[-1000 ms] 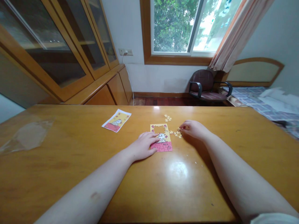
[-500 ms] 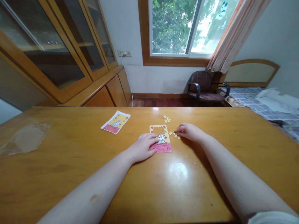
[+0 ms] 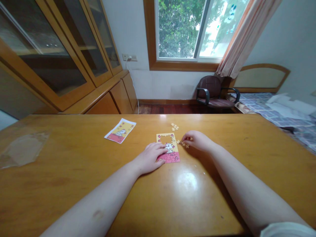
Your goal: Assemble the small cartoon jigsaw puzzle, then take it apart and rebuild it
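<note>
A small jigsaw puzzle (image 3: pixel 170 154), yellow above and pink below with a white cartoon animal, lies mid-table with gaps in its upper part. My left hand (image 3: pixel 149 158) rests flat on its left side, fingers stretched out. My right hand (image 3: pixel 197 141) lies just right of the puzzle, fingers curled over a small heap of loose yellow pieces (image 3: pixel 183 144); whether it pinches one is hidden. A few more loose pieces (image 3: pixel 174 126) lie beyond the puzzle.
A printed reference card (image 3: pixel 120 130) with the same picture lies to the left on the wooden table (image 3: pixel 74 164). A clear plastic bag (image 3: pixel 21 148) sits at the far left. Behind the table are glass-fronted cabinets (image 3: pixel 61 59), an armchair (image 3: pixel 216 93) and a bed (image 3: pixel 283 112).
My right hand has slid a little left toward the puzzle's edge over the loose pieces. The left hand stays on the puzzle. The camera has shifted slightly.
</note>
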Motion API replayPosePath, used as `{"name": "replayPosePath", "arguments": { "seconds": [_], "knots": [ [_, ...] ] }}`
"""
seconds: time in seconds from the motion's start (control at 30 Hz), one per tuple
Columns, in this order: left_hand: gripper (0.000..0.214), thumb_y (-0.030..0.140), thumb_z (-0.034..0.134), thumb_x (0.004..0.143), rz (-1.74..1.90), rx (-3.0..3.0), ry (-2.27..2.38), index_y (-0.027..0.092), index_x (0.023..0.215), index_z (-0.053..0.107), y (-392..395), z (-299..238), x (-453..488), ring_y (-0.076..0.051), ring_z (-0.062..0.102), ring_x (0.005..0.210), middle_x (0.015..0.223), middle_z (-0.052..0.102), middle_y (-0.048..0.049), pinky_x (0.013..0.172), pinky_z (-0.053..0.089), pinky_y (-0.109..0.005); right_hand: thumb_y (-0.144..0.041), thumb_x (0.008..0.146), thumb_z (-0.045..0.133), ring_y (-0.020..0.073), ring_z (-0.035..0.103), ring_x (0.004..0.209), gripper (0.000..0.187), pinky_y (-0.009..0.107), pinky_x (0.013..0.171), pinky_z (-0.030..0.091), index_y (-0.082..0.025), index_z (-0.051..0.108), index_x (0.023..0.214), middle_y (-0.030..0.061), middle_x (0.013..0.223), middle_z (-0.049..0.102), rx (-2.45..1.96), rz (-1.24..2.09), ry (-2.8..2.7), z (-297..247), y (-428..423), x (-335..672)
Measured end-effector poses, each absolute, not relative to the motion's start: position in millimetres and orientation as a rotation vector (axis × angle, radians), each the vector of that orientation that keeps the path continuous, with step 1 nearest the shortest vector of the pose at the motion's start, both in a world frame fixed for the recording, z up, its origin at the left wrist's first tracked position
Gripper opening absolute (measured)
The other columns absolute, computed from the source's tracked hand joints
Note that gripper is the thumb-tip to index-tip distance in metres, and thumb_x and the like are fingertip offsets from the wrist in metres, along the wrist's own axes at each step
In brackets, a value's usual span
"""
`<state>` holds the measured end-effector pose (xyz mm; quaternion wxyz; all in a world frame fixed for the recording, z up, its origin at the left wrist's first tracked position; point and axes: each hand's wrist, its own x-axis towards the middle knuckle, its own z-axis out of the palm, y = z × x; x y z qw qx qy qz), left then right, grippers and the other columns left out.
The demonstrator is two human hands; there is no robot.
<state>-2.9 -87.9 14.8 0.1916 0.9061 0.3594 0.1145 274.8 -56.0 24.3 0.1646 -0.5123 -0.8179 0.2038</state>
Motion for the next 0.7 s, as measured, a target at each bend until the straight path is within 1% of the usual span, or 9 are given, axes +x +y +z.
{"name": "replayPosePath", "arguments": {
  "seconds": [0.17, 0.27, 0.37, 0.5, 0.6, 0.7],
  "knots": [
    [0.046, 0.037, 0.057, 0.083, 0.283, 2.538, 0.985, 0.027, 0.128, 0.057, -92, 15, 0, -0.028, 0.043, 0.126, 0.135, 0.053, -0.0067, 0.109, 0.030, -0.047, -0.020, 0.082, 0.059, 0.0168, 0.063, 0.083, 0.015, 0.027, 0.078, 0.047, -0.019, 0.073, 0.090, 0.0053, 0.090, 0.070, -1.309, 0.709, -2.343, 23, -65, 253],
    [0.046, 0.037, 0.056, 0.084, 0.266, 2.544, 0.977, 0.028, 0.129, 0.056, -93, 15, 1, -0.028, 0.042, 0.127, 0.136, 0.053, -0.0062, 0.109, 0.030, -0.048, -0.020, 0.081, 0.060, 0.0161, 0.063, 0.077, 0.018, 0.027, 0.073, 0.047, -0.021, 0.072, 0.095, 0.0038, 0.088, 0.071, -1.350, 0.758, -2.358, 17, -67, 243],
    [0.046, 0.035, 0.056, 0.084, 0.280, 2.554, 0.958, 0.029, 0.130, 0.055, -93, 15, 1, -0.028, 0.042, 0.126, 0.134, 0.054, -0.0053, 0.109, 0.031, -0.047, -0.019, 0.080, 0.062, 0.0155, 0.063, 0.075, 0.017, 0.026, 0.071, 0.047, -0.021, 0.072, 0.094, 0.0029, 0.085, 0.071, -1.361, 0.787, -2.348, 11, -66, 238],
    [0.047, 0.035, 0.058, 0.083, 0.261, 2.542, 0.976, 0.028, 0.130, 0.055, -93, 16, 2, -0.028, 0.043, 0.125, 0.135, 0.053, -0.0059, 0.109, 0.030, -0.047, -0.017, 0.079, 0.063, 0.0148, 0.061, 0.075, 0.019, 0.025, 0.070, 0.046, -0.020, 0.070, 0.097, 0.0034, 0.086, 0.069, -1.328, 0.714, -2.318, 5, -64, 234],
    [0.047, 0.034, 0.058, 0.083, 0.250, 2.531, 0.993, 0.027, 0.129, 0.056, -94, 17, 3, -0.028, 0.044, 0.124, 0.135, 0.053, -0.0063, 0.108, 0.031, -0.047, -0.018, 0.080, 0.063, 0.0136, 0.060, 0.073, 0.022, 0.025, 0.070, 0.047, -0.020, 0.068, 0.102, 0.0042, 0.090, 0.068, -1.289, 0.635, -2.312, 3, -64, 233],
    [0.047, 0.034, 0.059, 0.082, 0.258, 2.533, 1.002, 0.025, 0.128, 0.056, -93, 17, 2, -0.028, 0.044, 0.124, 0.135, 0.053, -0.0067, 0.108, 0.031, -0.046, -0.022, 0.083, 0.060, 0.0146, 0.060, 0.077, 0.020, 0.027, 0.073, 0.048, -0.020, 0.068, 0.102, 0.0054, 0.094, 0.067, -1.303, 0.535, -2.306, 4, -64, 236]
  ]
}}
